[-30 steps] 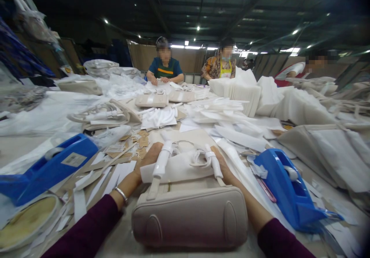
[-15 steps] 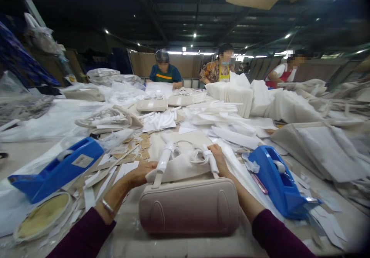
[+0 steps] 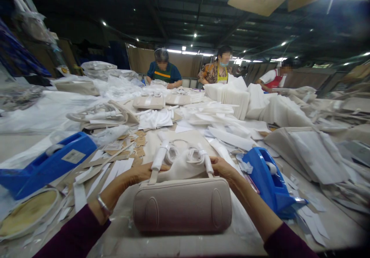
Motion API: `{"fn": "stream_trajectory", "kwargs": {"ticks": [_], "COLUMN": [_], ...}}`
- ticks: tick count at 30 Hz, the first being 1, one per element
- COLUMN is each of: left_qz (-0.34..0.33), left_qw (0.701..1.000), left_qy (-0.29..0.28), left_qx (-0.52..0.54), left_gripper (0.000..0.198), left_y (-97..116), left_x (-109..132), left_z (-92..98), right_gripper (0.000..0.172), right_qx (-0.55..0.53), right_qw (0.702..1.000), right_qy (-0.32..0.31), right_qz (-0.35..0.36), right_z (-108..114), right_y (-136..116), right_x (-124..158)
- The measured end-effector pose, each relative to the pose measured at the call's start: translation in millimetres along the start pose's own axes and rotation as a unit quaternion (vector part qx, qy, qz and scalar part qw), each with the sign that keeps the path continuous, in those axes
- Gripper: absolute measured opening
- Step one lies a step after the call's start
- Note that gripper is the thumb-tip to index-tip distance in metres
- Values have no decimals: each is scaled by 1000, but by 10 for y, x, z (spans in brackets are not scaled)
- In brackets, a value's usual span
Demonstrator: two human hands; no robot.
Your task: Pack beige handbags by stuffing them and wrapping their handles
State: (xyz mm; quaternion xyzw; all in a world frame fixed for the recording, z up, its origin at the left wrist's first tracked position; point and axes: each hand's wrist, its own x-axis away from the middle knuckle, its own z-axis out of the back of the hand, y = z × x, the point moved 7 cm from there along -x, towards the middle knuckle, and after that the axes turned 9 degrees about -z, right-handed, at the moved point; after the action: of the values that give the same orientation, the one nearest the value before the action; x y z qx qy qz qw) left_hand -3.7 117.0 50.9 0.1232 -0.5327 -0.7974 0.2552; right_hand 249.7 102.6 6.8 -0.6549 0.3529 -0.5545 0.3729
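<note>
A beige handbag lies in front of me with its base towards me, showing two oval patches. Its two handles, wrapped in white sleeves, point away from me, with coiled pale straps beside them. Between the handles is a pale sheet or flap. My left hand grips the bag's far left edge, its fingertips passing behind the left handle. On the other side, my right hand is closed at the right handle's base and the bag's edge; the fingertips are partly hidden.
Blue tape dispensers stand at left and right. Paper strips and brown tags litter the left side. Stacked white foam sheets and more bags lie farther back. Several people work across the table.
My right hand has come down from the upper part of the right handle to its base. My left fingers reach farther behind the left handle. The pale sheet between the handles has shifted.
</note>
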Motion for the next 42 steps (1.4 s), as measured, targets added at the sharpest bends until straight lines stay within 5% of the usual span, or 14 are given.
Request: {"fn": "stream_trajectory", "kwargs": {"ticks": [4,11,15,18,23,30,35,42], "left_qz": [-3,76,111,130,70,-21,-49,21], "left_qw": [999,992,982,978,982,949,926,951], "left_qy": [-26,38,48,58,81,235,203,218], "left_qx": [36,97,146,149,155,209,314,217], "left_gripper": [45,46,53,58,52,46,51,67], "left_y": [14,-145,-190,-209,-237,-292,-169,-189], "left_x": [-7,62,55,29,-57,240,450,508], "left_z": [-50,4,-52,-79,-86,-63,-161,-206], "right_gripper": [19,20,41,36,23,23,25,21], "right_qx": [57,97,42,62,113,162,186,144], "right_qw": [998,993,991,992,993,982,971,984], "right_qy": [21,-54,-123,-110,-21,-90,-152,-108], "right_qz": [15,48,8,-25,-34,-18,-8,-17], "right_z": [42,-25,-83,-77,-29,-32,-41,-18], "right_y": [114,81,98,165,215,267,181,246], "right_x": [21,384,319,191,225,382,385,405]}}
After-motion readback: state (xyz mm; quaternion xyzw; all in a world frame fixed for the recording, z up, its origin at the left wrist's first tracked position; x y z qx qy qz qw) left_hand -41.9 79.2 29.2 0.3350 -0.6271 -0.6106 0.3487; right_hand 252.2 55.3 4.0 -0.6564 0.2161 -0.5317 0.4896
